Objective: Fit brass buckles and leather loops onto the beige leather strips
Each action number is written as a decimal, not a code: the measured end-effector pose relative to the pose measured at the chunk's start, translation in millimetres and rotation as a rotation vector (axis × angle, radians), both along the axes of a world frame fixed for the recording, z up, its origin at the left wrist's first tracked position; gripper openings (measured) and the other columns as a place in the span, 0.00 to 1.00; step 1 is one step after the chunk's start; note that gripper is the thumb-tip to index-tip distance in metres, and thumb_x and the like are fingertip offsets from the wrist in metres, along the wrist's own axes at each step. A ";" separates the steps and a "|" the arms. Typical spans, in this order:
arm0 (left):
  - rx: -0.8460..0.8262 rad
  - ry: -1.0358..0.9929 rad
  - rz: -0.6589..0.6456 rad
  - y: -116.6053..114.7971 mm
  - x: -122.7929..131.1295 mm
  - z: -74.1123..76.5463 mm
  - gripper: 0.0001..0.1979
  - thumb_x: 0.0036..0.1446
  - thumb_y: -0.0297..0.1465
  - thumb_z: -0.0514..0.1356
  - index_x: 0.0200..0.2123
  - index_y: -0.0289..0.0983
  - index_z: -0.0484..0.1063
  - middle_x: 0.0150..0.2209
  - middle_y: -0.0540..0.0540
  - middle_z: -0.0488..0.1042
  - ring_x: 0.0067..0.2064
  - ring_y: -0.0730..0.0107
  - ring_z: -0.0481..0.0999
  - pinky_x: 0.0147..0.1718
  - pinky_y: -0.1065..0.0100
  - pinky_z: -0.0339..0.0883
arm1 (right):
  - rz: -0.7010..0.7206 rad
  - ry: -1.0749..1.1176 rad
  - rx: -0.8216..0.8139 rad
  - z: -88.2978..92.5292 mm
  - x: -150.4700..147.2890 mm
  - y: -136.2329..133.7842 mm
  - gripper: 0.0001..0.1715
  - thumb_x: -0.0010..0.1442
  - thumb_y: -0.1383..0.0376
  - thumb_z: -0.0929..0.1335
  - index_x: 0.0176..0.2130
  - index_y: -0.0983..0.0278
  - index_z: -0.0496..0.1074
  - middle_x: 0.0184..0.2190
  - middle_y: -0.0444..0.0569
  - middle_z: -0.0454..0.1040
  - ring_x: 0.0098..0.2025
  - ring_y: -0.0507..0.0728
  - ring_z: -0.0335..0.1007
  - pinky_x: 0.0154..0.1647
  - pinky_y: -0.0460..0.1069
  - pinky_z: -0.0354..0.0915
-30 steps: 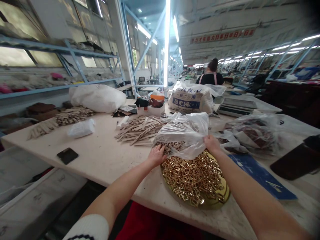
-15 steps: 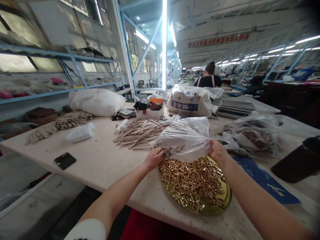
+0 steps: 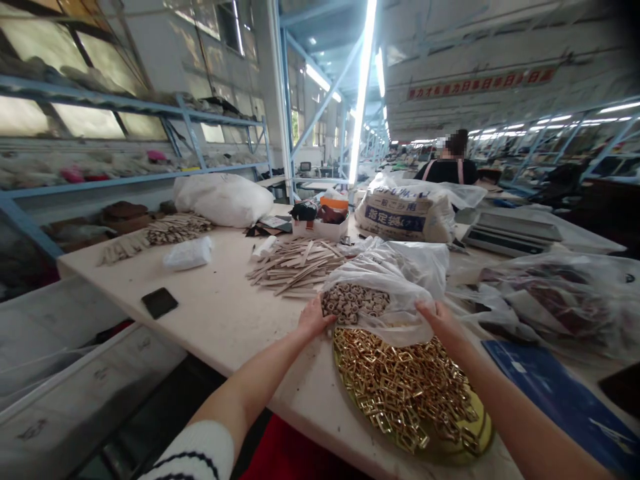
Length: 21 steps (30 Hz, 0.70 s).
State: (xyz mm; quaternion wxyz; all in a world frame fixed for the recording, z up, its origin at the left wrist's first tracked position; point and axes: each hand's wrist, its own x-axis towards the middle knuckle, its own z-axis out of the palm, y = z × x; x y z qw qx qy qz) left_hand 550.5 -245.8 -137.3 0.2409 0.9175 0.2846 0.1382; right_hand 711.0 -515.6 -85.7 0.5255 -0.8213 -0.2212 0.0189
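A clear plastic bag (image 3: 413, 273) lies with its mouth spread toward me, and many small grey-beige loops (image 3: 353, 301) show inside. My left hand (image 3: 315, 317) grips the bag's left edge, fingertips partly hidden by the plastic. On the other side, my right hand (image 3: 441, 323) pinches the right edge of the mouth. Just below the bag is a round gold tray (image 3: 483, 427) heaped with shiny gold rectangular buckles (image 3: 400, 380). The bag's front overlaps the tray's far rim.
Beige strips (image 3: 295, 263) are piled behind the bag. A dark phone (image 3: 160, 303) and a small white packet (image 3: 188, 253) lie left. A blue folder (image 3: 555, 387) and a bag of brown pieces (image 3: 555, 293) lie right. A printed sack (image 3: 405, 210) stands behind; a person (image 3: 450, 170) sits beyond.
The bag's mouth has opened wider, showing more of the loops. My right hand has lowered its edge slightly. The whole view has shifted, so the scene sits further right.
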 end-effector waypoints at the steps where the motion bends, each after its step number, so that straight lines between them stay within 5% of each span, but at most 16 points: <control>1: -0.011 -0.003 0.015 1.2 1.5 -0.8 0.39 0.43 0.42 0.62 0.57 0.36 0.51 0.52 0.38 0.64 0.53 0.56 0.64 0.49 0.63 0.58 | 0.019 0.005 -0.050 -1.5 -1.3 -0.9 0.29 0.48 0.47 0.64 0.38 0.68 0.71 0.29 0.52 0.75 0.31 0.60 0.71 0.32 0.51 0.65; 9: -0.107 -0.050 0.112 3.2 18.3 -10.3 0.31 0.44 0.39 0.62 0.51 0.35 0.59 0.47 0.40 0.68 0.48 0.61 0.68 0.45 0.67 0.62 | -0.007 0.048 -0.238 -24.9 -12.8 2.3 0.37 0.46 0.47 0.64 0.47 0.69 0.65 0.35 0.56 0.74 0.37 0.63 0.70 0.37 0.54 0.64; 14: -0.129 -0.085 0.119 0.7 16.9 -14.4 0.30 0.45 0.39 0.61 0.50 0.32 0.60 0.47 0.38 0.68 0.48 0.61 0.68 0.45 0.66 0.62 | -0.043 -0.063 -0.274 -17.3 -28.3 -0.2 0.47 0.48 0.46 0.63 0.57 0.72 0.52 0.47 0.62 0.67 0.47 0.65 0.66 0.46 0.57 0.61; 18: -0.105 -0.105 0.070 3.8 -6.2 -14.1 0.34 0.43 0.39 0.62 0.53 0.31 0.58 0.49 0.37 0.66 0.50 0.58 0.65 0.48 0.65 0.61 | -0.135 -0.320 -0.327 -8.5 -59.5 -13.3 0.47 0.49 0.48 0.63 0.59 0.73 0.49 0.52 0.66 0.62 0.51 0.68 0.62 0.48 0.59 0.59; 21: -0.073 -0.112 0.038 4.6 -27.0 -15.4 0.33 0.47 0.38 0.59 0.55 0.30 0.56 0.52 0.35 0.63 0.53 0.58 0.64 0.50 0.63 0.59 | -0.066 -0.630 -0.287 -14.2 -99.6 -24.7 0.40 0.53 0.53 0.62 0.58 0.71 0.51 0.54 0.64 0.60 0.55 0.66 0.57 0.52 0.60 0.57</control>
